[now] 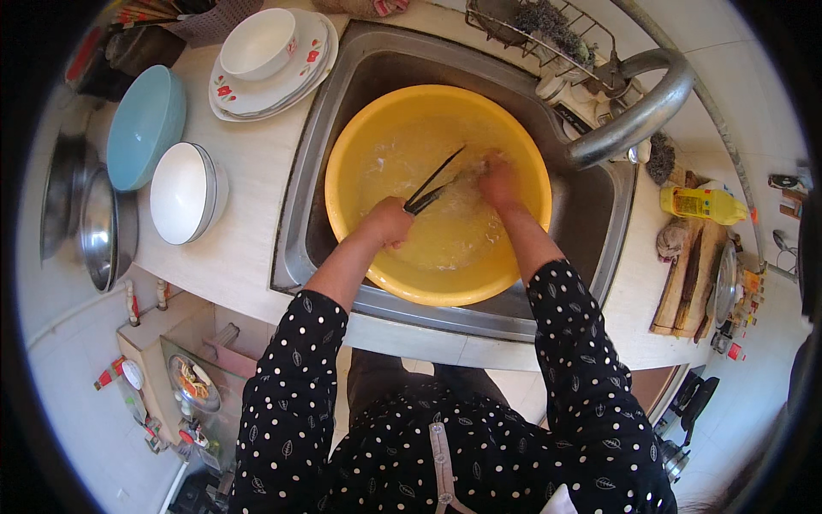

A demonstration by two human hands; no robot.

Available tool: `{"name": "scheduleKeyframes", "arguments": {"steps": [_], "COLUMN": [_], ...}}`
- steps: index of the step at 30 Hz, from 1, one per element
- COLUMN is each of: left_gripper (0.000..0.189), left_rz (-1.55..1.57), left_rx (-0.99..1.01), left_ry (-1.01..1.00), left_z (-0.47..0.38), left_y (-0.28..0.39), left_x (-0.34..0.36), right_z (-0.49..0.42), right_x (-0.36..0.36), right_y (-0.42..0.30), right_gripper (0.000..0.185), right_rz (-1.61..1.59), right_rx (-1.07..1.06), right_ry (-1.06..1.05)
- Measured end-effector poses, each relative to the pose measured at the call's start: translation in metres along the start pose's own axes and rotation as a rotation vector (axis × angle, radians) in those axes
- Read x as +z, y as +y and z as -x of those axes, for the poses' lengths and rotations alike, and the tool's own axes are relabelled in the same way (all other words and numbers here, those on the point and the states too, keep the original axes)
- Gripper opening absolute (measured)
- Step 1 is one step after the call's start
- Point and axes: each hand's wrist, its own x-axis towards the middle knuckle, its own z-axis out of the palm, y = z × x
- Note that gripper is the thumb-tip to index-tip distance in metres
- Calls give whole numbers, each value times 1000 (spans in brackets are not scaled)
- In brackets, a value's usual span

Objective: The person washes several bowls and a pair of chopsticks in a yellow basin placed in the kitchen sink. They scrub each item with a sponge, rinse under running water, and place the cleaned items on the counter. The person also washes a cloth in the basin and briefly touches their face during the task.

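A large yellow plastic basin (443,294) with rippling water stands in a stainless steel sink (594,212). Over the basin's near left part, my left hand (390,221) is closed on several thin dark sticks, perhaps chopsticks (437,175); their far ends fan apart over the water. My right hand (499,177) is at the basin's right side, partly in the water and blurred. Something dark shows beside its fingers, but whether it holds anything is unclear.
The curved metal faucet (632,132) reaches over the sink's right edge. Stacked plates (270,90) with a white bowl, a light-blue bowl (146,128) and white bowls (180,193) stand left. At right are a yellow bottle (703,204), a wooden board (674,289) and a wire rack (546,45).
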Motion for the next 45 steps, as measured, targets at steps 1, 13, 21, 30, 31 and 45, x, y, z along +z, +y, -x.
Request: {"name": "scheduleKeyframes", "arguments": {"steps": [1,13,21,30,31,45], "left_gripper": [21,23,25,27,27,23], "left_rz": [-149,-704,-678,-620,-615,-667], "left_rx": [31,72,21,45,43,92], "left_ry": [74,344,283,225,252,350], "left_z": [7,18,11,3,0,14], "left_y": [-4,-3,-7,-13,-17,-11], "left_x": [0,15,17,13,15,19], "right_z": [2,54,58,82,82,69], "right_x": [-11,-4,3,-2,-6,17], "right_y": [-14,-96,-93,-118,-115,-101], "right_gripper": [34,12,12,12,12,15], "right_rz": [-107,-34,1,-252,-267,-289], "right_rx": [-5,-448,-371,-484,-510,-480], "right_ry": [2,-287,-287,-276,-257,-282]}}
